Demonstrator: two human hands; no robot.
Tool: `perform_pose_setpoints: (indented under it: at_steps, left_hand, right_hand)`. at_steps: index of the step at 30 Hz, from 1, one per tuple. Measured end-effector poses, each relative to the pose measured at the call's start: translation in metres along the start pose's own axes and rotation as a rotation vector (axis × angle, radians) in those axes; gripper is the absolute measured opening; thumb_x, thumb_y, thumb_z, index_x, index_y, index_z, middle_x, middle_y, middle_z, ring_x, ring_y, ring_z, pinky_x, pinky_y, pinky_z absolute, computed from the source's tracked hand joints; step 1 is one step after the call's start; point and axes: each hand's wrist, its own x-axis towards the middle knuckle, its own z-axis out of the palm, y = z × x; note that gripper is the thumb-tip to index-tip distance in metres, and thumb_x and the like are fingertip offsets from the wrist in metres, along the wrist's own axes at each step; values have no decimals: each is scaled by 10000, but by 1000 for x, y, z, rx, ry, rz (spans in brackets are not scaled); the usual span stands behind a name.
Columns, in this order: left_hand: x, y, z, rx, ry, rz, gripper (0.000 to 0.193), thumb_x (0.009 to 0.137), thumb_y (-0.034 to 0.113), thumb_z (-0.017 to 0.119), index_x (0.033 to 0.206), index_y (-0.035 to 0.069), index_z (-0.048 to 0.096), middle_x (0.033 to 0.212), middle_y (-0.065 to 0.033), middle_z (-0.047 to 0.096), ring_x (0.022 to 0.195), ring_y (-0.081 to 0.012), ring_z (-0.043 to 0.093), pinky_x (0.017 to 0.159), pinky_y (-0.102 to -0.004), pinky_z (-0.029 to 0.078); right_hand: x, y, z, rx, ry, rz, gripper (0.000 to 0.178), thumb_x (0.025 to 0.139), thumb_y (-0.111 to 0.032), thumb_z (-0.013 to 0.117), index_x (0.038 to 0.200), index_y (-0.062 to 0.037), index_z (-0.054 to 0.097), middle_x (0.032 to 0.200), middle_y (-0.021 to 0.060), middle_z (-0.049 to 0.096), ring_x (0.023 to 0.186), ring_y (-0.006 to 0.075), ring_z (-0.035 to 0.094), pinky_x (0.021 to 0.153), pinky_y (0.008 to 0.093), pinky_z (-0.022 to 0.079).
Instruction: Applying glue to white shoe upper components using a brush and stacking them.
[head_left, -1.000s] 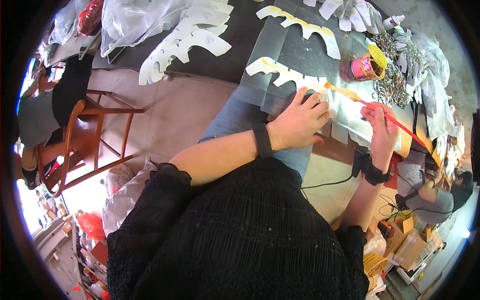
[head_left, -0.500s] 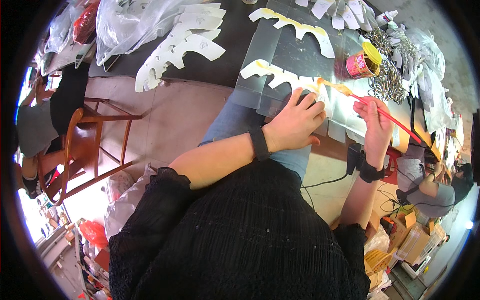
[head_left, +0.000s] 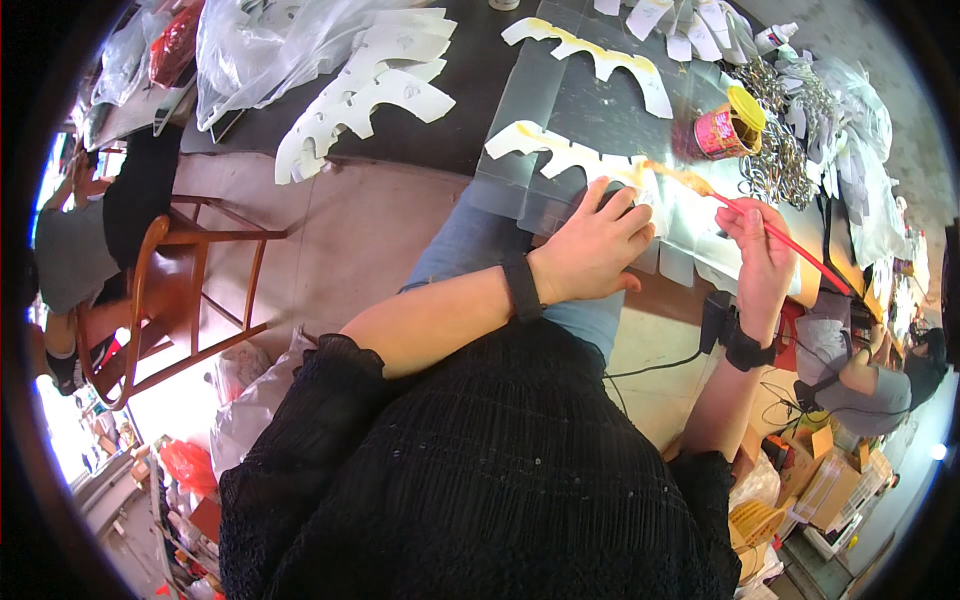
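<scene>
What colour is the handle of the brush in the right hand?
Red: the brush has a thin red handle, seen in the head view, held by the right hand.

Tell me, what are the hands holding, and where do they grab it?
The right hand holds a red brush around the middle of its handle. The left hand only presses flat on the white card cutout, gripping nothing.

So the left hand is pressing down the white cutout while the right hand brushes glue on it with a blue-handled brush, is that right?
Not quite: the head view shows the brush in the right hand has a red handle, not blue. The left hand does press the white cutout.
</scene>
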Motion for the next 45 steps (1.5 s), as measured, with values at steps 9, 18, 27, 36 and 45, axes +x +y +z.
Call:
perform_pose_setpoints:
  at_steps: [9, 18, 27, 36, 45]
  left_hand:
    - [1, 1, -2, -7, -3, 7, 637, 611, 391, 716, 1098, 40, 504, 1119, -89, 434, 1146, -281, 352, 985, -489, 242]
    - [2, 3, -2, -1, 1, 5, 632, 609, 394, 719, 1093, 45, 514, 1120, -87, 440, 1134, -281, 354, 991, -485, 240]
    - [2, 2, -2, -9, 12, 0, 629, 606, 389, 721, 1091, 45, 516, 1118, -84, 442, 1112, -276, 362, 998, -475, 236]
    - [1, 1, -2, 0, -2, 2, 632, 597, 392, 722, 1082, 44, 518, 1112, -75, 436, 1093, -269, 368, 1000, -470, 233]
    - [2, 2, -2, 5, -3, 2, 630, 599, 389, 720, 1089, 44, 523, 1111, -72, 436, 1098, -266, 369, 1004, -464, 231]
  right_hand:
    - [-4, -1, -2, 3, 41, -13, 204, 912, -119, 463, 968, 59, 545, 841, 107, 598, 751, 166, 612, 734, 281, 510]
    - [-7, -4, 2, 68, 45, -34, 209, 912, -128, 465, 960, 58, 548, 837, 113, 606, 738, 170, 613, 737, 287, 506]
    - [-10, -3, 0, 24, 43, 5, 220, 916, -138, 461, 951, 59, 552, 813, 99, 597, 742, 161, 613, 720, 274, 511]
    - [-1, 4, 19, 145, -28, 2, 218, 920, -127, 448, 965, 65, 540, 860, 114, 597, 786, 170, 610, 753, 291, 509]
    - [-4, 1, 27, 167, -4, 9, 221, 919, -129, 448, 977, 64, 538, 866, 117, 592, 781, 175, 610, 745, 290, 514]
